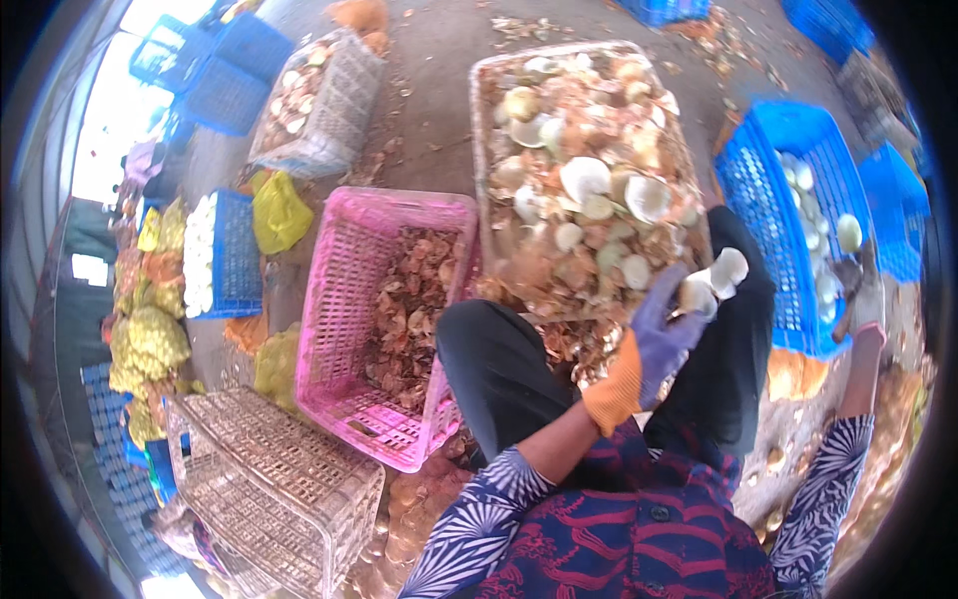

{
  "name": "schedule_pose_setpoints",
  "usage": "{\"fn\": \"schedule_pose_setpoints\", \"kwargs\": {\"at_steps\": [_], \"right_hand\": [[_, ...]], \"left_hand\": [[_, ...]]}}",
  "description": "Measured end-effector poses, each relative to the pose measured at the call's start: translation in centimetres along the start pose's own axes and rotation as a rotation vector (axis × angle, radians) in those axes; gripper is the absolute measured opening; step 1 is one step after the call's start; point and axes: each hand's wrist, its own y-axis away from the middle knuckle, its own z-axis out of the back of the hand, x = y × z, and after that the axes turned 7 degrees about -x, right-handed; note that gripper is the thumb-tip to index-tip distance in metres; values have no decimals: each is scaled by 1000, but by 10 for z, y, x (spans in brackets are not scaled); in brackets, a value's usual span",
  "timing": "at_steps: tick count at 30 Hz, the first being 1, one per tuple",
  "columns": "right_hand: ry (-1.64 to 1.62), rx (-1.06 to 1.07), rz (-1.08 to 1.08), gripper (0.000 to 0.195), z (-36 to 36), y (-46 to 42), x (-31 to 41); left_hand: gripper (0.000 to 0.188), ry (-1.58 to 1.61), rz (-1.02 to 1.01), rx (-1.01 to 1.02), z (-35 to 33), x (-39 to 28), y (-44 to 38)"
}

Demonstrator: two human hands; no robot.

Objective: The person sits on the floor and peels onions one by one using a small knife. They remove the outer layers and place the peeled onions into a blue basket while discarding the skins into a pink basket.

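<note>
My left hand, in a purple and orange knit glove, holds pale onion pieces over my knee, beside the near right corner of the tray. The wide tray is heaped with onion skins, cut ends and several whole or halved onions. Off to the right, my right hand reaches to the rim of a blue plastic crate holding peeled white onions. One peeled onion is just beyond its fingers; blur hides whether they grip it.
A pink plastic crate with dry brown skins stands by my left knee. Beside it lies an empty, dirty white crate. Farther left are a yellow-green bag, a blue crate of white onions and filled net sacks.
</note>
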Motion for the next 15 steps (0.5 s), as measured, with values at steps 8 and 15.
{"fn": "schedule_pose_setpoints", "kwargs": {"at_steps": [8, 15], "right_hand": [[-44, 257, -120, 60, -96, 76, 40], [-133, 517, -32, 65, -176, 144, 35]], "left_hand": [[26, -231, -642, -385, 184, -75, 3], [27, -506, -143, -955, 447, 8, -40]]}}
